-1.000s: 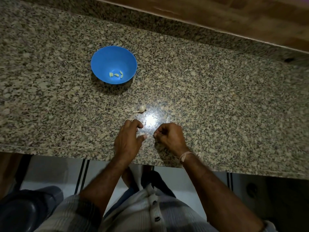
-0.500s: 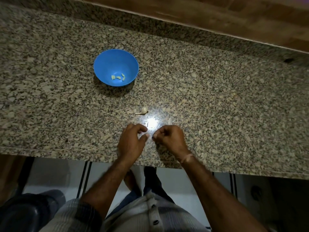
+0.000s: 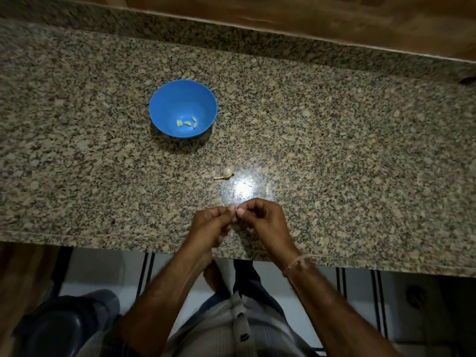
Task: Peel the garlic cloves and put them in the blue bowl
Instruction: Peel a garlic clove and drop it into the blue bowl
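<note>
Peeled cloves (image 3: 186, 122) sit unchanged in the blue bowl (image 3: 164, 104). Left hand (image 3: 208, 224), below a garlic piece (image 3: 226, 173) on the tabletop (image 3: 334, 150), has closed on right hand (image 3: 264, 219); curled fingers (image 3: 231, 207) now meet tip to tip, probably peeling, though any clove between them is hidden.

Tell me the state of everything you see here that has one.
blue bowl: upright on the counter.
peeled cloves: loose at the bowl's bottom.
garlic piece: looks unpeeled, lying on counter, untouched.
left hand: fingers curled, tips meeting the right's.
right hand: fingers curled; anything pinched is hidden.
</note>
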